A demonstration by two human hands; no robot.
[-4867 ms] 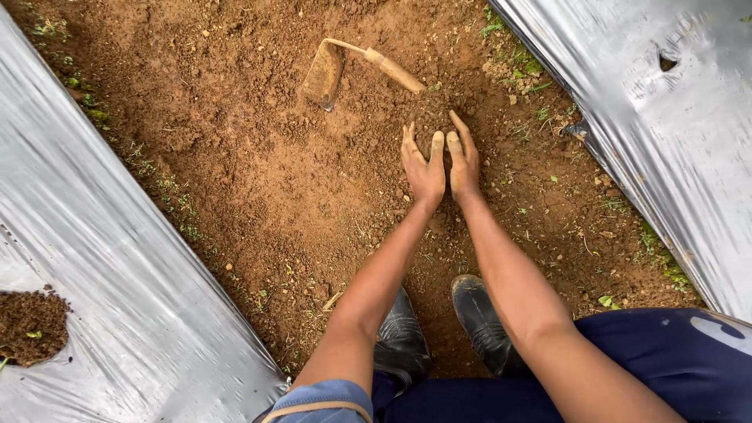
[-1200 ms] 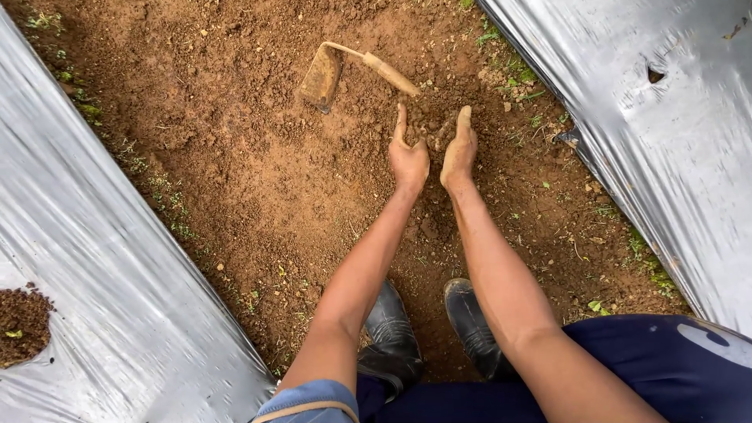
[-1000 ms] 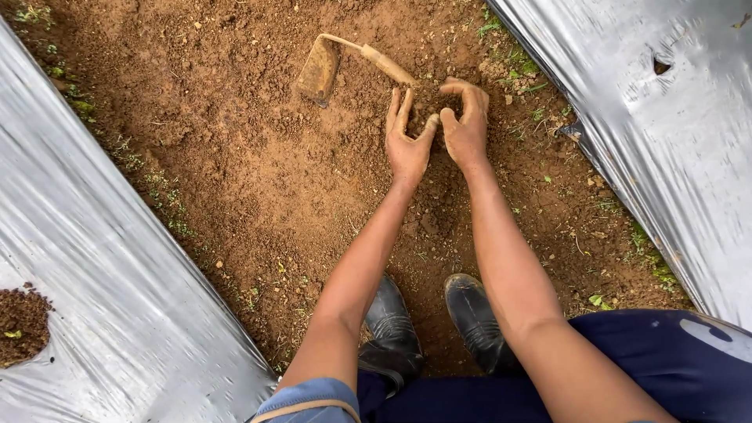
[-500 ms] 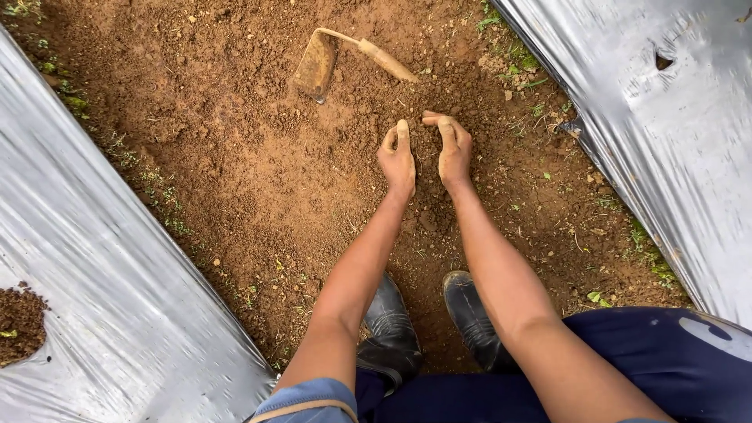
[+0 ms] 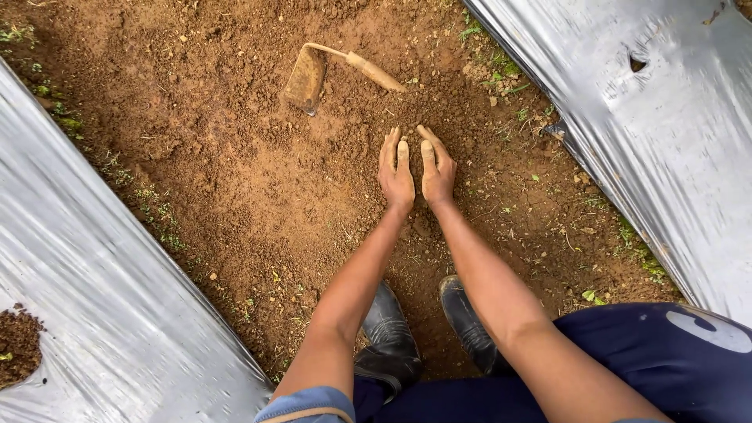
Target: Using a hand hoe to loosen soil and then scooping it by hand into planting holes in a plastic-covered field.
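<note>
The soil strip [image 5: 258,180] is reddish-brown, loose and crumbly, finer and paler in a smoothed patch just left of the hands, coarser and darker toward the upper left. It runs diagonally between two sheets of plastic mulch. The left mulch sheet [image 5: 102,298] is grey-silver and glossy, and borders the soil on the left; a hole at its lower left edge shows a dark soil clump [image 5: 17,345]. The right mulch sheet [image 5: 627,117] borders the soil on the right and carries a small tear near its upper part. Sparse green weeds line both edges of the soil.

Dark blue trousers [image 5: 627,360] fill the lower right. Two black rubber boots [image 5: 388,329] stand on the soil below the hands, between the forearms.

A small hand hoe [image 5: 309,74], with soil-caked blade and pale wooden handle, lies on the soil above and left of the hands, well apart from them.

The left hand [image 5: 395,172] lies flat, palm down, fingers straight and together, pressed on the soil. The right hand [image 5: 437,168] lies just beside it in the same posture, fingers extended and close together; the two nearly touch. Neither hand holds anything.

Change noted: one second ago both hands were raised and cupped, with curled fingers around a clump of soil nearer the hoe handle. Half a second ago they were lower with fingers bent. They are now flattened on the ground, slightly lower relative to the hoe. The hoe has not moved.
</note>
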